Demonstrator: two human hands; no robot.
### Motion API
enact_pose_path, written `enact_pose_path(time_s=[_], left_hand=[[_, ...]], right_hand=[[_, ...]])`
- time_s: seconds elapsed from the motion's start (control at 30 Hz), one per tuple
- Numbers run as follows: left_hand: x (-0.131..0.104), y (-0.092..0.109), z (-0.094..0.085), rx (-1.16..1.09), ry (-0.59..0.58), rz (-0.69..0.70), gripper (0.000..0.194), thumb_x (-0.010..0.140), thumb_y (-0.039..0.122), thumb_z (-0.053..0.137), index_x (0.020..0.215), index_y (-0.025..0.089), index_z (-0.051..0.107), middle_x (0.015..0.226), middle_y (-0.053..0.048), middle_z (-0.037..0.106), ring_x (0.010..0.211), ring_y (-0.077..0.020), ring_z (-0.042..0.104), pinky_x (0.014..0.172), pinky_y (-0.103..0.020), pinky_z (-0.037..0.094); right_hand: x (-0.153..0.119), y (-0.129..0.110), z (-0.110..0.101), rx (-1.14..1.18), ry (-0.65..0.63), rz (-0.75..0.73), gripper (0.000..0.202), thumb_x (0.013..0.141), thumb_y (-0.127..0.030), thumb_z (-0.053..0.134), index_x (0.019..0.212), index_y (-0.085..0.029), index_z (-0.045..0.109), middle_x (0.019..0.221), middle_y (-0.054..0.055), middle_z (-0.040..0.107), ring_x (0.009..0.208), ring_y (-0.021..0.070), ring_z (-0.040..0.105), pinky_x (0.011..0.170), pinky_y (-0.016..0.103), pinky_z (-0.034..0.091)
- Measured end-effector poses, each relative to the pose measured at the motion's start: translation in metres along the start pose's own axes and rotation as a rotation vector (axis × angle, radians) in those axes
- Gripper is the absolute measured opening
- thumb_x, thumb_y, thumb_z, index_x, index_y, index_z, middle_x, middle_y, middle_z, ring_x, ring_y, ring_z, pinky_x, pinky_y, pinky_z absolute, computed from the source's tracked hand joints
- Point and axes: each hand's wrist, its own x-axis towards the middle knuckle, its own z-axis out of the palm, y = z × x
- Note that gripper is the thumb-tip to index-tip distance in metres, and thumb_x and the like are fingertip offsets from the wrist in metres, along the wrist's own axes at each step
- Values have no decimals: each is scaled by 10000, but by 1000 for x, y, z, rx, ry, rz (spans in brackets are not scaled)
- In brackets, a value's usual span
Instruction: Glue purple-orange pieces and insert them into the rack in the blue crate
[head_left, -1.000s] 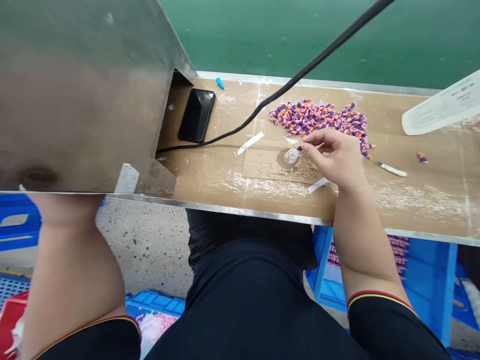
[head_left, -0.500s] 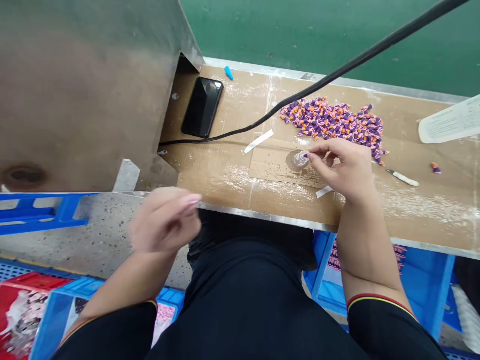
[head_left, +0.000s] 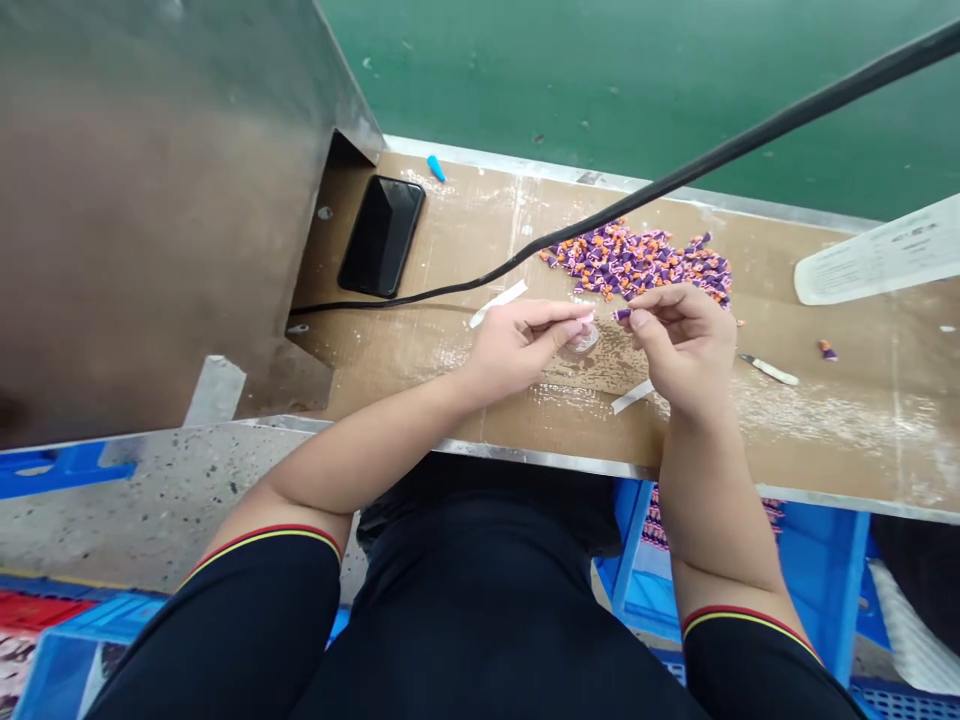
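Between its thumb and fingertips, my left hand (head_left: 517, 345) pinches a small pink piece (head_left: 587, 320), just above a small clear round dish (head_left: 582, 341). To its right, my right hand (head_left: 686, 345) holds a small purple piece (head_left: 622, 314) by one end. A narrow gap separates the two pieces. The dish rests on a speckled, wet-looking patch of cardboard (head_left: 615, 362). Behind my hands lies a pile of small purple, orange and pink pieces (head_left: 637, 260).
A phone (head_left: 382, 236) lies at the back left near a metal box (head_left: 165, 200). A black cable (head_left: 540, 243) crosses the cardboard-covered table (head_left: 405, 375). On the right are a small knife (head_left: 769, 369), a loose piece (head_left: 827, 350) and a white bottle (head_left: 877, 255).
My left hand has moved right and up from beyond the table's front edge to the dish. My right hand has lifted the purple piece slightly away from the dish. The view has shifted a little.
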Motion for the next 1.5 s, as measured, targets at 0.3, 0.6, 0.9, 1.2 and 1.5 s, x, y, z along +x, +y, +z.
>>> enact_pose_path(time_s=[0.3,0.6,0.9,1.2,1.5], left_hand=[[2,-2,-8,-132,82,-197,547,864,562,995,1224,168,875,1103,-128,896,986,-246,888,966,-386,759],[-5,-4,-6,157,165,81,230,990,467,893,1108,272,921,1096,-67,901,980,-212,857,925,-356,700],[-2,0,-10,0,67,-11,240,940,461,942,991,230,901,1047,-78,892,978,-210,850,951,-354,700],[0,1,-5,-294,120,-247,426,819,566,1024,1003,206,892,1016,-69,879,956,-192,848,962,-355,733],[-5,7,3,-317,143,-251,473,769,609,1046,949,202,885,964,-63,878,888,-169,839,913,-324,733]], right_hand=[[-3,-14,12,133,-60,97,193,1029,-468,828,1044,-277,810,909,30,801,797,218,836,610,328,696],[-11,-23,21,189,-84,125,259,1045,-543,834,1063,-285,813,950,21,841,773,200,836,664,340,758],[-9,-20,21,217,-90,145,325,1010,-594,867,1053,-277,808,948,29,834,802,209,841,711,365,774],[-9,-18,22,162,-54,79,318,992,-597,881,1015,-297,779,924,39,837,812,231,849,727,380,760],[-19,-17,27,-95,37,-44,177,1033,-520,832,1051,-347,866,956,48,866,853,286,851,815,483,747]])
